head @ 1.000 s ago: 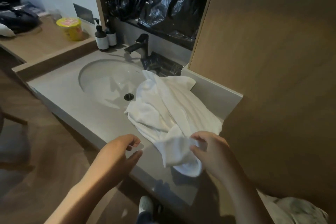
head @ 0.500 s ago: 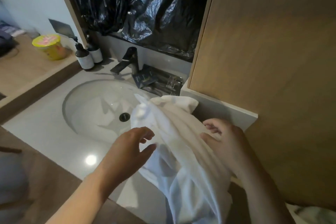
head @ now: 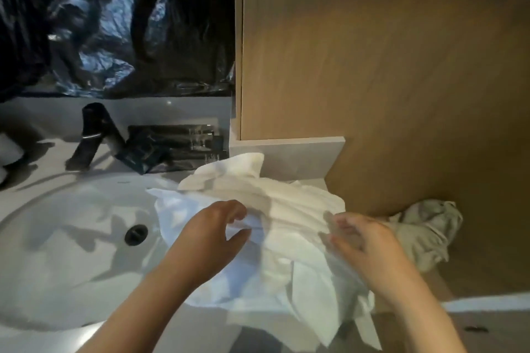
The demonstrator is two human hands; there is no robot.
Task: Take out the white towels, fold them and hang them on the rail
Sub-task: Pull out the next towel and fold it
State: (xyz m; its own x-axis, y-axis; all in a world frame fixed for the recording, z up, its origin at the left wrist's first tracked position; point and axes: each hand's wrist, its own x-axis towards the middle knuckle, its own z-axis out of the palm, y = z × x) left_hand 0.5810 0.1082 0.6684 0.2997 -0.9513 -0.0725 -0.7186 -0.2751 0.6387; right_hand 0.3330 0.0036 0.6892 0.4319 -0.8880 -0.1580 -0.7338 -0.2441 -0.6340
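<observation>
A crumpled white towel [head: 286, 209] lies on the counter at the right of the sink basin [head: 71, 252], part of it over the basin and part hanging over the front edge. My left hand [head: 215, 229] is on its middle, with curled fingers and thumb around a raised fold. At the towel's right side my right hand [head: 364, 241] is blurred by motion, so its grip is unclear. No rail is in view.
A black tap [head: 91, 137] and dark sachets [head: 172, 146] stand behind the basin, under black plastic sheeting [head: 114, 23]. A wooden panel [head: 401, 66] closes the right side. A second crumpled greyish cloth [head: 427, 232] lies low at the right.
The towel, lifted half a second ago, is down and spread on the counter. My left hand went from reaching to closing on a fold. The view has turned right and closer.
</observation>
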